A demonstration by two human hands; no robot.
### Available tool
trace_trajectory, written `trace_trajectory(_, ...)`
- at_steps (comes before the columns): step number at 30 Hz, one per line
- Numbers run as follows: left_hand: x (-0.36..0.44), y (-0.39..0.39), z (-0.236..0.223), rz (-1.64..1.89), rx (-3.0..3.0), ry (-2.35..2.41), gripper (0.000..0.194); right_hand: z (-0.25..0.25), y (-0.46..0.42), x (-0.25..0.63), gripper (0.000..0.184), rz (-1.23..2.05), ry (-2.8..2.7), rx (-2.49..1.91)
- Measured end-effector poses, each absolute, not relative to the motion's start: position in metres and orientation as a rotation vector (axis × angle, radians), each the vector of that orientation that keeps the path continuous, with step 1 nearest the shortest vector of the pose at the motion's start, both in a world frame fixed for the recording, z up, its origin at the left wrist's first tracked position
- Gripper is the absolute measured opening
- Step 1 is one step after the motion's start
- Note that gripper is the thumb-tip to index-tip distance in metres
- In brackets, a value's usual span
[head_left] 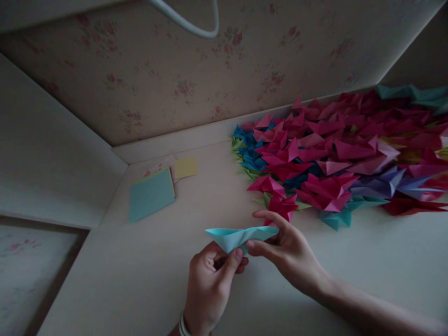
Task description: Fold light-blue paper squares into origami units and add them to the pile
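Observation:
A light turquoise folded paper boat (229,239) is held between both hands above the near part of the white table. My left hand (213,280) is closed, its thumb and fingers pinching the lower middle of the paper. On the other side, my right hand (287,247) grips the right half, with the thumb in front and fingers behind; its index finger sticks out above the paper. The fingertips behind the paper are partly hidden.
A large heap of folded paper pieces (315,154) in pink, red, blue and green covers the table's right back. To the left lie a stack of turquoise paper sheets (151,195) and a small yellow sheet (185,167). A white cable (191,25) hangs before the flowered wall.

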State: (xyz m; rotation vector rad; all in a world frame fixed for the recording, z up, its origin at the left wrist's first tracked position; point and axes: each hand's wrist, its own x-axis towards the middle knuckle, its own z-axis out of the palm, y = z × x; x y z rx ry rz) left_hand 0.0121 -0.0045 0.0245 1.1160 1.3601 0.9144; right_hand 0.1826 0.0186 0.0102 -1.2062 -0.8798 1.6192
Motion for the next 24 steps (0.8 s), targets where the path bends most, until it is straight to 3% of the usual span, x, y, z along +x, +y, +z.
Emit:
trace_trajectory(11,0.009,0.005,0.014,0.952,0.702,1.286,0.024,0.007,0.036,0.204,0.025,1.287,-0.699,-1.133)
trace_trajectory(14,0.009,0.006,0.014,0.965,0.663,1.293,0.024,0.007,0.036,0.201,0.024,1.280,-0.701,-1.080)
trace_trajectory(19,0.010,0.005,0.016,0.952,0.728,1.289,0.023,0.009,0.024,0.192,0.031,1.532,-0.887,-1.034)
trace_trajectory(24,0.009,0.004,0.017,0.943,0.819,1.289,0.021,0.004,0.027,0.198,0.020,1.451,-0.740,-1.036)
